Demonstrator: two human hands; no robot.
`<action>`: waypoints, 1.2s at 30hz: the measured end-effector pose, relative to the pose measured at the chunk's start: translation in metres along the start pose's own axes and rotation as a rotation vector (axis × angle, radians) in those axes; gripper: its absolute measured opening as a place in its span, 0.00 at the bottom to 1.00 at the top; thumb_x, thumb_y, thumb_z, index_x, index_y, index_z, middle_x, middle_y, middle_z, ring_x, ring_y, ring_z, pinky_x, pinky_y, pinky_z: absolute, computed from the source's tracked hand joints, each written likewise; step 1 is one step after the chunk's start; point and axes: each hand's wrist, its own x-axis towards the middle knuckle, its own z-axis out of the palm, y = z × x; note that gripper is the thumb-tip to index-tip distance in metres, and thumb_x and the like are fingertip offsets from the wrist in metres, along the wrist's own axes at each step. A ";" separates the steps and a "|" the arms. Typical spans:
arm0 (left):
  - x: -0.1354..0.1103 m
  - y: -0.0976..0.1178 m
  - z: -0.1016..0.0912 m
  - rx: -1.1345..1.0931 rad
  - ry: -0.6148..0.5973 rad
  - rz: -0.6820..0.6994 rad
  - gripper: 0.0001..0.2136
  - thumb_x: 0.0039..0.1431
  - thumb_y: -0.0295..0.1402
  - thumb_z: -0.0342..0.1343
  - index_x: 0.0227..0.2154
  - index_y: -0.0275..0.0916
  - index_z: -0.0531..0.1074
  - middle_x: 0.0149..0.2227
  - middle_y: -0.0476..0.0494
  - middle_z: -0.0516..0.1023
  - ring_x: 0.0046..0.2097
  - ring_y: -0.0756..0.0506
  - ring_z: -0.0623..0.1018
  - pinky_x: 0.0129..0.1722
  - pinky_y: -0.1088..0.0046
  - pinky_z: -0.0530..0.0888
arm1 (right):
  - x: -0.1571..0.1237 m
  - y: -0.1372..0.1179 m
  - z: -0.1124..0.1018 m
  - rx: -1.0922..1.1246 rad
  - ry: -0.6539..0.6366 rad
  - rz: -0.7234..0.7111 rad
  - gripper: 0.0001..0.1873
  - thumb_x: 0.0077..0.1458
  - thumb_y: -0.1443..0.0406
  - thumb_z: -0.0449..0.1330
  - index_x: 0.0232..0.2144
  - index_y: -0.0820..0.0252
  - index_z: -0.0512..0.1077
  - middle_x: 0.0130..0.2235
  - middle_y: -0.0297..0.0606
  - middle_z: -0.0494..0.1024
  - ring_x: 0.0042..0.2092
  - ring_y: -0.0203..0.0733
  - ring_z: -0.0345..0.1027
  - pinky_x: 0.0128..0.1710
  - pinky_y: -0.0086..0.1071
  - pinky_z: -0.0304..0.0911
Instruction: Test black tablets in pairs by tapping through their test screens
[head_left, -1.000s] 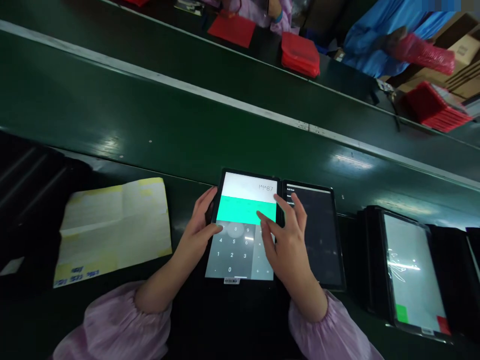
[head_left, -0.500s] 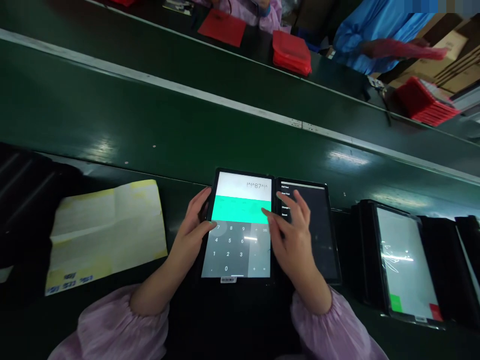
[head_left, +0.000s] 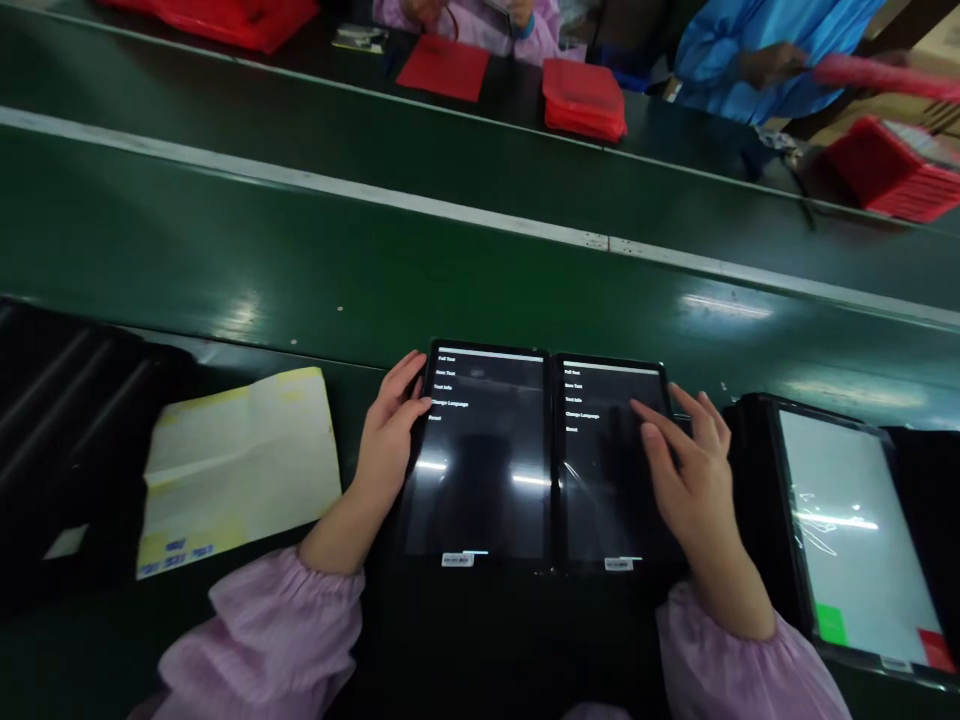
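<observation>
Left hand at left tablet's outer edge, thumb over rim; grip unclear. Right hand loose, forefinger over right tablet. Tablets side by side. Probably stiff, slick, fragile-faced; best held by side edges.

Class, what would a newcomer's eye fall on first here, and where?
Probably the two dark-screened tablets side by side at lower middle, showing white menu lines, the left hand at one's outer edge, the right hand over the other. Next might come the bright white screen at lower right, then the red packets along the far side.
</observation>
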 end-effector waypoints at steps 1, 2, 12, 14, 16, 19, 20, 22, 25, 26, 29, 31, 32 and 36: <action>0.004 0.000 0.001 0.006 0.000 0.007 0.20 0.46 0.33 0.67 0.46 0.48 0.85 0.67 0.45 0.77 0.74 0.30 0.68 0.76 0.47 0.58 | 0.000 0.005 -0.005 0.041 0.000 0.055 0.31 0.73 0.42 0.49 0.53 0.50 0.84 0.63 0.49 0.78 0.69 0.64 0.65 0.71 0.69 0.57; 0.008 -0.001 0.001 0.014 0.000 0.009 0.20 0.47 0.33 0.67 0.46 0.48 0.85 0.67 0.45 0.77 0.74 0.30 0.68 0.76 0.47 0.59 | -0.001 0.011 -0.009 0.090 -0.005 0.123 0.31 0.71 0.40 0.51 0.55 0.50 0.83 0.62 0.48 0.79 0.67 0.62 0.68 0.70 0.67 0.59; 0.019 0.003 0.009 0.071 0.013 -0.047 0.26 0.43 0.32 0.71 0.50 0.47 0.83 0.67 0.43 0.79 0.71 0.32 0.73 0.75 0.48 0.63 | -0.018 0.033 -0.016 0.520 0.002 0.609 0.34 0.61 0.38 0.63 0.57 0.52 0.79 0.56 0.48 0.85 0.54 0.54 0.82 0.58 0.54 0.75; 0.017 0.005 0.010 0.061 0.028 -0.062 0.24 0.46 0.31 0.70 0.50 0.47 0.84 0.66 0.45 0.80 0.71 0.32 0.73 0.75 0.49 0.63 | -0.017 0.029 -0.017 0.497 0.037 0.559 0.31 0.63 0.40 0.62 0.56 0.53 0.80 0.56 0.48 0.85 0.54 0.54 0.82 0.56 0.54 0.77; 0.015 0.007 0.011 0.032 0.040 -0.079 0.22 0.48 0.32 0.68 0.50 0.46 0.84 0.64 0.45 0.81 0.70 0.31 0.74 0.75 0.49 0.63 | -0.016 0.023 -0.020 0.444 0.083 0.479 0.28 0.66 0.42 0.60 0.53 0.53 0.81 0.55 0.48 0.85 0.54 0.55 0.81 0.55 0.54 0.77; 0.013 0.008 0.012 0.014 0.070 -0.067 0.20 0.50 0.33 0.66 0.49 0.46 0.85 0.64 0.44 0.82 0.71 0.32 0.73 0.75 0.50 0.64 | -0.017 0.012 -0.024 0.317 0.142 0.289 0.22 0.71 0.48 0.58 0.50 0.55 0.83 0.53 0.47 0.85 0.55 0.54 0.81 0.55 0.55 0.77; 0.012 0.009 0.013 0.020 0.076 -0.061 0.20 0.50 0.33 0.66 0.48 0.46 0.85 0.64 0.44 0.82 0.71 0.32 0.73 0.75 0.50 0.64 | -0.017 0.007 -0.025 0.268 0.144 0.205 0.21 0.72 0.51 0.57 0.48 0.55 0.84 0.52 0.47 0.85 0.55 0.54 0.81 0.55 0.54 0.78; 0.012 0.009 0.014 0.034 0.081 -0.047 0.19 0.50 0.33 0.66 0.47 0.47 0.86 0.63 0.45 0.82 0.71 0.33 0.73 0.74 0.50 0.65 | -0.018 -0.003 -0.025 0.194 0.129 0.034 0.18 0.74 0.58 0.56 0.46 0.56 0.85 0.51 0.47 0.86 0.55 0.52 0.81 0.55 0.51 0.78; 0.012 0.010 0.014 0.055 0.071 -0.040 0.18 0.51 0.33 0.65 0.47 0.48 0.86 0.63 0.46 0.82 0.71 0.32 0.72 0.74 0.48 0.66 | -0.020 -0.017 -0.023 0.190 0.093 -0.178 0.15 0.73 0.67 0.57 0.44 0.55 0.85 0.50 0.44 0.86 0.57 0.51 0.80 0.55 0.48 0.78; 0.012 0.011 0.013 0.057 0.070 -0.043 0.18 0.51 0.32 0.65 0.46 0.48 0.86 0.63 0.47 0.82 0.71 0.33 0.72 0.74 0.48 0.66 | -0.020 -0.021 -0.022 0.201 0.088 -0.227 0.15 0.72 0.68 0.57 0.43 0.55 0.85 0.49 0.43 0.86 0.58 0.51 0.79 0.55 0.48 0.78; 0.012 0.011 0.013 0.039 0.082 -0.065 0.18 0.49 0.31 0.66 0.45 0.48 0.86 0.61 0.48 0.84 0.70 0.34 0.74 0.74 0.50 0.65 | -0.022 -0.030 -0.019 0.182 0.055 -0.300 0.15 0.70 0.70 0.58 0.40 0.54 0.84 0.48 0.42 0.85 0.59 0.53 0.78 0.53 0.50 0.79; 0.012 0.011 0.012 0.031 0.087 -0.072 0.18 0.49 0.31 0.66 0.45 0.48 0.86 0.60 0.49 0.85 0.69 0.34 0.75 0.75 0.50 0.65 | -0.023 -0.034 -0.015 0.132 0.011 -0.313 0.14 0.71 0.69 0.58 0.41 0.54 0.84 0.51 0.43 0.84 0.62 0.56 0.75 0.55 0.54 0.78; 0.012 0.010 0.011 0.034 0.081 -0.073 0.19 0.49 0.32 0.66 0.46 0.49 0.86 0.60 0.49 0.85 0.69 0.34 0.76 0.75 0.50 0.64 | -0.024 -0.036 -0.012 0.108 -0.012 -0.318 0.14 0.71 0.67 0.57 0.43 0.53 0.84 0.54 0.44 0.83 0.65 0.58 0.72 0.57 0.57 0.77; 0.013 0.008 0.010 0.041 0.061 -0.063 0.21 0.49 0.32 0.66 0.48 0.47 0.85 0.62 0.46 0.83 0.69 0.33 0.75 0.75 0.49 0.64 | -0.029 -0.043 0.000 0.057 -0.095 -0.365 0.15 0.72 0.63 0.57 0.54 0.52 0.82 0.68 0.46 0.72 0.75 0.65 0.55 0.64 0.66 0.69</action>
